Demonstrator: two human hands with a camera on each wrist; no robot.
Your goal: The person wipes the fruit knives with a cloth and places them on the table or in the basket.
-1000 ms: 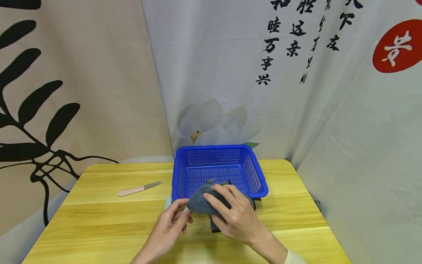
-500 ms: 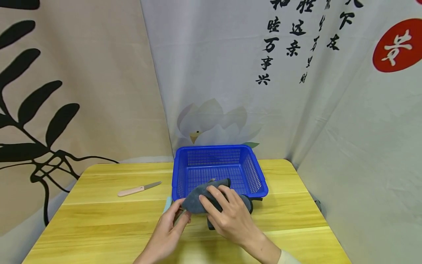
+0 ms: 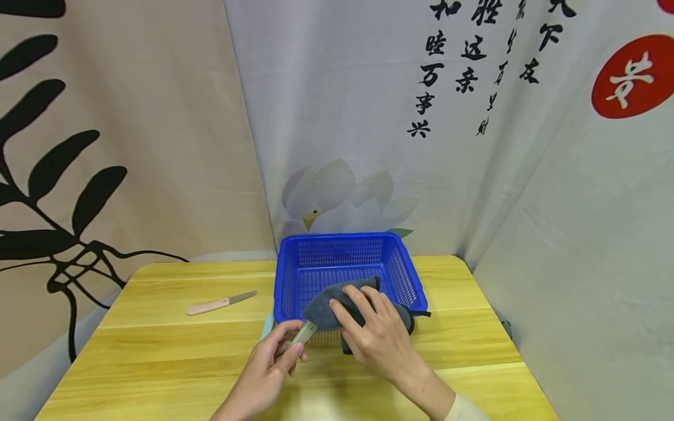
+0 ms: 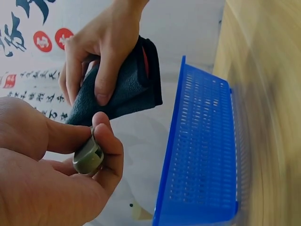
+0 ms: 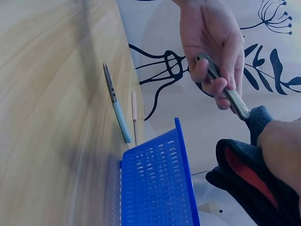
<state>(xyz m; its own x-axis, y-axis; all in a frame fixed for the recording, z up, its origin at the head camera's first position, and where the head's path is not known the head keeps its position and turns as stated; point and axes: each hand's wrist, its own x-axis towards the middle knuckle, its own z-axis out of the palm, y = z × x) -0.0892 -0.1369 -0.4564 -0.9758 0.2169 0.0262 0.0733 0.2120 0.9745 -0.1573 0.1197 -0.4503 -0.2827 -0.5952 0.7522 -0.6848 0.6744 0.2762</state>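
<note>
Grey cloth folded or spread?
Folded: the right hand grips the cloth doubled over; in the right wrist view its red inner side shows between dark edges.

Soft, even light is filling the head view, a pale sheen glowing on the table (image 3: 158, 362) at bottom centre. The right wrist view is looking bluish, a shadow darkening its upper left; the left wrist view's right edge is blurring.

Wooden table (image 3: 447, 351) with 2 knives (image 3: 209, 306), 1 basket (image 3: 342, 235)
</note>
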